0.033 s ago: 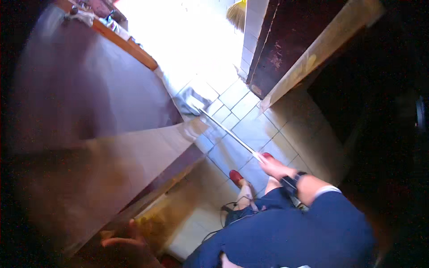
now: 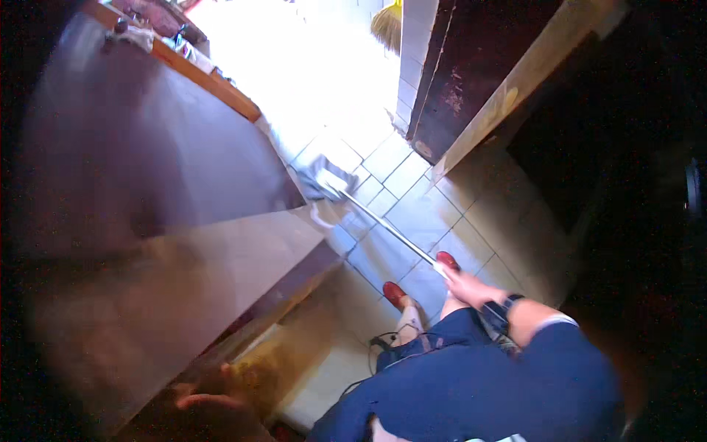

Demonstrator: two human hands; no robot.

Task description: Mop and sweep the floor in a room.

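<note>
My right hand (image 2: 458,283) is closed around the end of a mop's thin metal handle (image 2: 394,230). The flat mop head, with its grey pad (image 2: 318,166) and white plate, lies on the tiled floor beside the corner of the large brown panel at left. Down at the lower left, in shadow, is my left hand (image 2: 213,394). Its fingers are spread and nothing shows in them; it is near a yellow-stained surface (image 2: 258,372), and whether it touches it I cannot tell.
Large brown panels (image 2: 213,155) stand at left, with small items on a wooden ledge (image 2: 195,74). At right is a dark, worn door (image 2: 479,81) with a pale edge. A yellow broom (image 2: 387,29) hangs at the top. My red shoes (image 2: 395,295) stand on pale tiles (image 2: 420,214).
The mop head has shifted a little to the right across the tiles. My right hand has moved slightly right and down with the handle. The left hand stays almost in place.
</note>
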